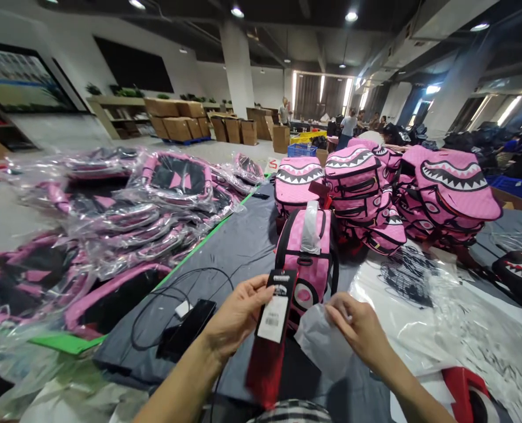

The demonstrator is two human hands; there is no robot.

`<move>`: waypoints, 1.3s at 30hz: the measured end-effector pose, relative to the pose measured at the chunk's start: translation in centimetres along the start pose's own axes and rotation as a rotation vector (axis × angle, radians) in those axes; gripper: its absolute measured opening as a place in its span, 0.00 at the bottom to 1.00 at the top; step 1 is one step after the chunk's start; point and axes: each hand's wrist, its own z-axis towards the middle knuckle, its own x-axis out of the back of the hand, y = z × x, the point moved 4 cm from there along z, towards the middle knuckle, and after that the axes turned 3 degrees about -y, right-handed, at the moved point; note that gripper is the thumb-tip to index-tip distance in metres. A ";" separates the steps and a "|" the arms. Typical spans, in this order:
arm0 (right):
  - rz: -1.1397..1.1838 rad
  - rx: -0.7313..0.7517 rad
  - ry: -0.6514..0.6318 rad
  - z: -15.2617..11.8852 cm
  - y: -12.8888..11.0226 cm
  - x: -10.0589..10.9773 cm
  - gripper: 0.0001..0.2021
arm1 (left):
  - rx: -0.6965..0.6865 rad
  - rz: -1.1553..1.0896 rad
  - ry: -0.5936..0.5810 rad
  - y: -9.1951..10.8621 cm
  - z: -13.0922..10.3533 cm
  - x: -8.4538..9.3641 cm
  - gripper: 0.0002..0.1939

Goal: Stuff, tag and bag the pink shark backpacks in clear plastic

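My left hand (243, 308) pinches a black hang tag (282, 286) with a white barcode label, and a red strip hangs below it, blurred at its lower end. In my right hand (353, 323) is a crumpled translucent plastic bag (325, 341), gripped between thumb and fingers. Just beyond both hands a pink and black backpack (322, 258) stands upright on the dark-covered table (238, 247). Whitish wrapping (310, 229) covers its top handle. The tag overlaps the backpack's lower front in my view.
Pink shark-mouth backpacks (353, 170) are piled behind. Plastic-wrapped backpacks (172, 182) heap up on the left. A black phone (188, 329) and a cable lie on the table. Printed plastic bags (401, 311) and a red tape dispenser (461, 388) are at right. People stand far back.
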 end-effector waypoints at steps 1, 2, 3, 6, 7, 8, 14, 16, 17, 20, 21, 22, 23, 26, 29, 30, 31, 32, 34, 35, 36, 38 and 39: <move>-0.108 0.059 0.029 0.9 -0.6 -0.9 0.12 | 0.004 -0.089 -0.001 0.3 0.1 -0.6 0.21; -0.230 0.120 0.090 1.6 -1.2 -1.5 0.10 | 0.000 -0.159 -0.017 0.4 0.2 -1.3 0.21; -0.350 0.176 0.169 2.3 -1.7 -2.0 0.09 | -0.010 -0.206 -0.045 0.3 0.2 -2.1 0.22; -0.498 0.218 0.396 4.0 -2.4 -1.9 0.06 | -0.075 -0.185 -0.145 -1.2 0.3 -3.4 0.21; -0.464 0.190 0.442 4.4 -2.2 -1.5 0.06 | -0.101 -0.115 -0.168 -2.0 0.3 -3.4 0.20; -0.411 0.153 0.473 4.8 -2.0 -1.1 0.07 | -0.128 -0.031 -0.185 -2.7 0.3 -3.1 0.19; -0.304 -0.026 0.547 5.6 -1.5 -0.1 0.17 | -0.402 0.614 -0.071 -3.9 0.2 0.0 0.14; -0.310 -0.048 0.576 5.7 -1.7 -0.2 0.21 | -0.528 0.749 0.060 -2.9 0.3 0.7 0.16; -0.320 -0.050 0.592 5.8 -1.8 -0.2 0.22 | -0.590 0.771 0.162 -2.3 0.5 1.0 0.15; -0.384 -0.035 0.616 6.1 -2.2 -0.5 0.25 | -0.716 0.804 0.483 -1.0 1.5 1.5 0.11; -0.410 -0.026 0.618 6.1 -2.3 -0.5 0.26 | -0.728 0.823 0.537 -0.8 2.0 1.5 0.12; -0.434 -0.018 0.623 6.2 -2.3 -0.6 0.26 | -0.732 0.840 0.564 -0.7 2.7 1.3 0.13; -0.454 -0.010 0.627 6.2 -2.4 -0.6 0.26 | -0.737 0.853 0.578 -0.7 3.3 1.1 0.12; -0.470 0.008 0.630 6.0 -2.3 -0.1 0.25 | -0.791 0.856 0.638 -0.4 4.7 0.6 0.08; -0.374 0.008 0.574 6.1 -2.1 1.2 0.23 | -0.832 0.884 0.644 0.6 5.4 0.0 0.09; -0.306 0.004 0.533 6.3 -2.0 1.7 0.23 | -0.824 0.914 0.619 1.1 5.6 -0.3 0.09; -0.222 -0.001 0.475 6.7 -1.8 2.2 0.24 | -0.807 0.953 0.589 1.6 5.7 -0.5 0.09; -0.125 -0.009 0.404 7.1 -1.7 2.7 0.24 | -0.782 0.997 0.558 2.0 5.8 -0.8 0.10; 0.092 -0.039 0.246 8.0 -1.2 3.2 0.25 | -0.717 1.067 0.506 2.7 5.7 -1.1 0.10; 0.201 -0.065 0.168 8.3 -1.0 3.3 0.26 | -0.685 1.085 0.491 3.0 5.5 -1.1 0.10; 0.301 -0.099 0.102 8.6 -0.7 3.3 0.27 | -0.655 1.093 0.483 3.0 5.3 -1.1 0.09; 0.461 -0.176 0.025 8.9 -0.3 3.2 0.29 | -0.610 1.098 0.467 3.0 5.0 -0.9 0.09; 0.517 -0.213 0.005 9.0 -0.1 3.1 0.29 | -0.595 1.102 0.464 2.9 5.0 -0.9 0.10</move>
